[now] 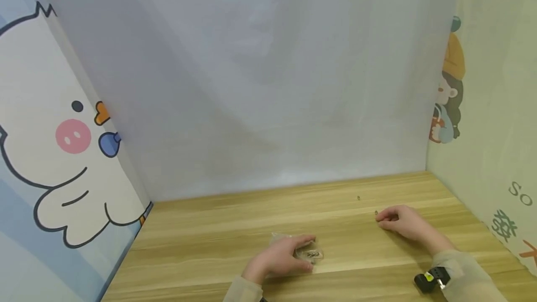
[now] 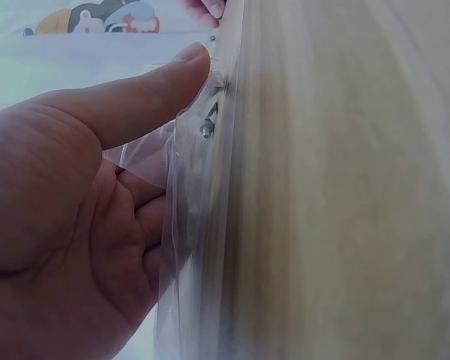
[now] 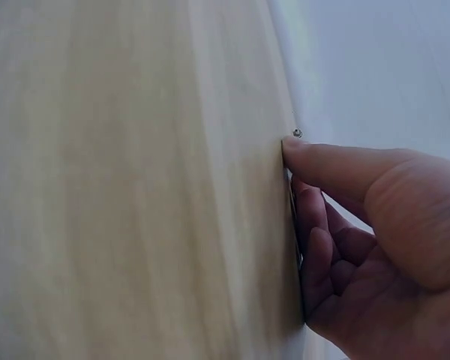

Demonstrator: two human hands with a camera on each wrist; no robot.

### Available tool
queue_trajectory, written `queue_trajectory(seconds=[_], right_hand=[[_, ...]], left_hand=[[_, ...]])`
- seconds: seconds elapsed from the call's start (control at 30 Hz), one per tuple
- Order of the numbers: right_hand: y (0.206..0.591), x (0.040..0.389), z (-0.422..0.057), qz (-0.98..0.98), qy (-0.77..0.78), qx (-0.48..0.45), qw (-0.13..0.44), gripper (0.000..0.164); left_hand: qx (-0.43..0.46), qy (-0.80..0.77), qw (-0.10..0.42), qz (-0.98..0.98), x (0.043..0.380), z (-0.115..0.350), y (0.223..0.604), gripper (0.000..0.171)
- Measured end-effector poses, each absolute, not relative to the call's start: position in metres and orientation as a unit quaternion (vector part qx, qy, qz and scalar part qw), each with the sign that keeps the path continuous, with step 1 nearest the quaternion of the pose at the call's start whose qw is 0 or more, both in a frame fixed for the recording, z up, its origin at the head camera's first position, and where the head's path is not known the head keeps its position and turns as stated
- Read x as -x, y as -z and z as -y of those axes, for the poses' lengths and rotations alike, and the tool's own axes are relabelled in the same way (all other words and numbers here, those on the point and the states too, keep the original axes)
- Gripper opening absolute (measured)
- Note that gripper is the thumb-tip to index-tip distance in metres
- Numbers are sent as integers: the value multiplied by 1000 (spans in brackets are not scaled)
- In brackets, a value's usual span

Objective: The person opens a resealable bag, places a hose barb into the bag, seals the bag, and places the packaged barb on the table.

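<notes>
A clear plastic bag (image 1: 315,254) with several small metal pieces inside lies on the table. My left hand (image 1: 282,256) holds it from the left, thumb and index finger spread to either side. In the left wrist view the film (image 2: 181,217) of the bag runs past the thumb, in front of the curled fingers. My right hand (image 1: 404,223) is low at the table's right, fingertips right at a small metal piece (image 1: 376,212). The right wrist view shows the thumb tip down at the tabletop; I cannot tell whether the fingertips pinch anything.
Another small metal piece (image 1: 358,198) lies farther back on the wood-grain table (image 1: 201,232). A pale curtain (image 1: 268,83) hangs behind the table. Printed cartoon panels (image 1: 46,83) stand at the left, and a pale green one (image 1: 495,106) at the right.
</notes>
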State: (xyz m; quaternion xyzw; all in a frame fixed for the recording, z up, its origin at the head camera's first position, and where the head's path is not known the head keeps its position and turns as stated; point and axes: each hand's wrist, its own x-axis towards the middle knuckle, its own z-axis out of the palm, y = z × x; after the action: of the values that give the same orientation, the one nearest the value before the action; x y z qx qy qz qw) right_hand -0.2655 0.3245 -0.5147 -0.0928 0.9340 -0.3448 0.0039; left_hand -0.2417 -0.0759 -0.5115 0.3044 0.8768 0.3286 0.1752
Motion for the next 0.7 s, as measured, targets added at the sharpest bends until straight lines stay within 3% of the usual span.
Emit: queue_trajectory(seconds=[0.7], right_hand=[[517,266,-326,-939,328,99,7,9]], left_hand=[[-314,-316,168,-879,241,75,510,76]])
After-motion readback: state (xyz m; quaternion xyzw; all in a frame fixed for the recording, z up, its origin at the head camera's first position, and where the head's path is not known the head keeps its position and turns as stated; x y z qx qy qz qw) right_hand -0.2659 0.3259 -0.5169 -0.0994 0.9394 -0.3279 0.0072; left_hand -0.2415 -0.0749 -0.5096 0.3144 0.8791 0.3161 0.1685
